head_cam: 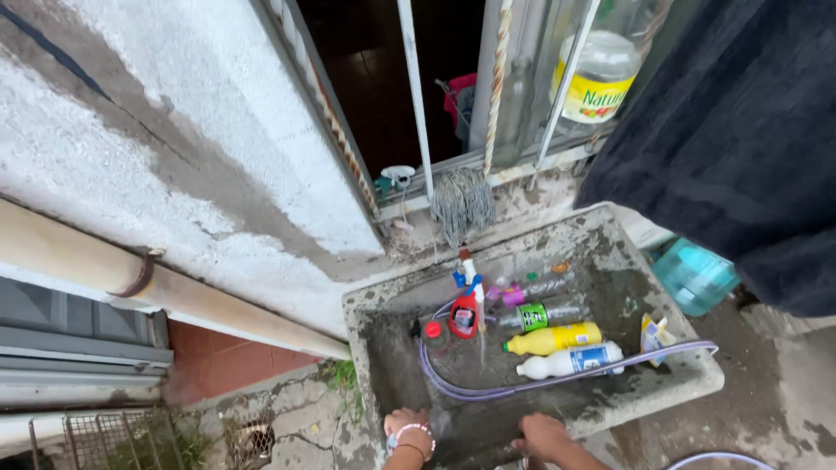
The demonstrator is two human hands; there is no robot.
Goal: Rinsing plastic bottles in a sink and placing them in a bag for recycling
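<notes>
Resting on the near rim of a concrete sink (610, 231), the left hand (407, 428) is seen at the bottom edge of the view, with a pale beaded bracelet (411, 429) round its wrist. Its fingers are curled downward over the rim, and whether anything is gripped beneath them cannot be told. The right hand (545, 435) is placed just beside it on the same rim, knuckles up and fingers bent inward toward the basin; nothing can be seen held in it, though the fingertips are hidden.

The sink is rough, grey and stained, dark and wet inside, and is set against a whitewashed wall (174, 130) below a barred window (409, 87). A clear hose (557, 379) is looped through the basin and laid over its right rim. Water is seen running in a thin stream from a tap (468, 270) at the back wall. Several bottles are laid on their sides in the basin: a yellow bottle (557, 338), a white bottle (570, 360) just in front of it, and a dark bottle with a green label (540, 315) behind. A red spray bottle (464, 315) is stood beneath the tap. A mop head (461, 204) is hung above the sink's back edge, and a teal jug (692, 274) is set outside the sink to the right.
</notes>
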